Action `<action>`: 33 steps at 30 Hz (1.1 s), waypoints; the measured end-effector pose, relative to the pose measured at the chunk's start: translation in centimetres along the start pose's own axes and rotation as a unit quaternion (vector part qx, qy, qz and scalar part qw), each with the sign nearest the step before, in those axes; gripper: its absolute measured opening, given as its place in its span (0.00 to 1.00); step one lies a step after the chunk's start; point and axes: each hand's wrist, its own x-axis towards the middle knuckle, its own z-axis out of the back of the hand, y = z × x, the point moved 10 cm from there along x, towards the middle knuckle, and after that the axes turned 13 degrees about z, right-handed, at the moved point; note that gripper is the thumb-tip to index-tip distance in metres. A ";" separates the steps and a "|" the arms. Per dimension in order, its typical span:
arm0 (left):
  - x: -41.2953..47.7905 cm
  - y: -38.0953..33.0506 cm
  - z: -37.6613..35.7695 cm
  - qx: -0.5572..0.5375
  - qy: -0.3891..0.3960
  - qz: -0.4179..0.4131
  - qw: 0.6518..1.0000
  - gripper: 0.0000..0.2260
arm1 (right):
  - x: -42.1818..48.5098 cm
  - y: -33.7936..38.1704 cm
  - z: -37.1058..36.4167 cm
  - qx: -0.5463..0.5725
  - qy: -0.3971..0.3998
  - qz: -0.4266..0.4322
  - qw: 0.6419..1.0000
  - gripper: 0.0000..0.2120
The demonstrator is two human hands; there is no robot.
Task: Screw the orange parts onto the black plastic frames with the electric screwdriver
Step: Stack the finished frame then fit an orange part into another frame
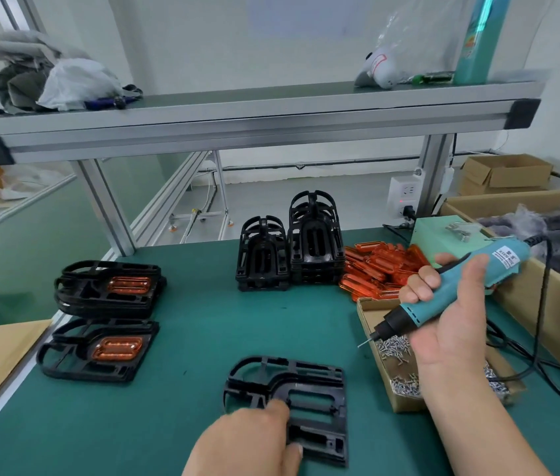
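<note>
at the bottom centre of the frame the left hand (251, 441) is resting on a bare black frame (306, 400) lying flat on the green table (203, 321), fingers curled over its near left edge and thumb pressing on top; the hand is covering that corner. at lower right the right hand (450, 310) is wrapping its fingers closed around the teal electric screwdriver (457, 286), holding it tilted with the bit pointing down and left, above the near end of a shallow cardboard tray (367, 310) full of small silver screws (395, 348). the forearm is hiding part of that tray, and the tool's black cord (543, 304) is looping over the table at right. at left, two finished frames with orange parts (117, 348) fitted are lying flat, with a stack of more (110, 286) just behind them. further back at centre, two stacks of empty black frames (292, 249) are standing side by side, and a heap of loose orange parts (374, 269) is sitting just to their right, touching the tray's far end. a big cardboard box (553, 304) is lining the right edge. an aluminium shelf (237, 115) is crossing the upper frame.
</note>
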 end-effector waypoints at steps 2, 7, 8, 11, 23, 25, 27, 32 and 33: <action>-0.4 -1.2 -0.4 0.058 0.007 -0.009 0.998 0.23 | 0.3 0.4 0.4 0.005 -0.010 0.005 1.000 0.20; -1.2 -2.9 0.6 0.137 0.035 -0.039 0.989 0.22 | 1.0 1.3 1.4 0.016 -0.034 0.022 0.999 0.19; -1.4 -3.4 1.1 0.140 0.039 -0.053 0.988 0.22 | 1.1 1.4 1.6 0.018 -0.038 0.026 0.999 0.19; -1.4 -5.0 4.3 0.119 0.001 -0.083 0.989 0.21 | 1.5 1.9 2.3 0.029 -0.049 0.035 0.998 0.19; 12.0 -20.2 9.9 -0.030 -0.118 -0.207 0.971 0.11 | 2.4 2.6 4.4 0.025 -0.095 0.048 0.994 0.17; 14.0 -21.9 8.8 -0.004 -0.105 -0.205 0.973 0.10 | 2.4 2.5 4.6 0.026 -0.098 0.047 0.994 0.17; 15.7 -22.8 7.6 0.013 -0.090 -0.199 0.976 0.08 | 2.5 2.3 4.7 0.026 -0.101 0.043 0.994 0.17; 18.0 -23.5 5.6 0.029 -0.070 -0.203 0.976 0.11 | 2.5 2.0 4.8 0.027 -0.105 0.037 0.993 0.17; 18.3 -23.5 5.6 0.022 -0.069 -0.202 0.977 0.11 | 2.5 2.0 4.8 0.029 -0.105 0.037 0.993 0.17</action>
